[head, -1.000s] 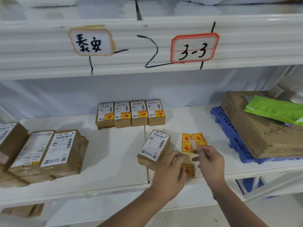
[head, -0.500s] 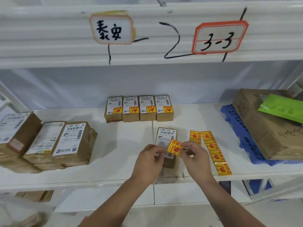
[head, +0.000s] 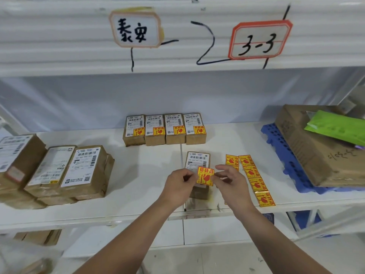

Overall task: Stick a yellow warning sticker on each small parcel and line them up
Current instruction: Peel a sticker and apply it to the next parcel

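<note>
Your left hand (head: 178,184) and right hand (head: 233,181) each pinch an edge of the sticker (head: 205,176). You hold it over the parcel (head: 197,158).

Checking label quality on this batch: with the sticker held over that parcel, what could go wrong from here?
The sticker, pinched between left hand and right hand above the parcel, could land crooked or over its barcode. The sticker strip lies near the front edge of the shelf; the right arm could brush it off.

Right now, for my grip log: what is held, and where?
A yellow sticker, left hand pinching its left edge, right hand its right edge.
</note>
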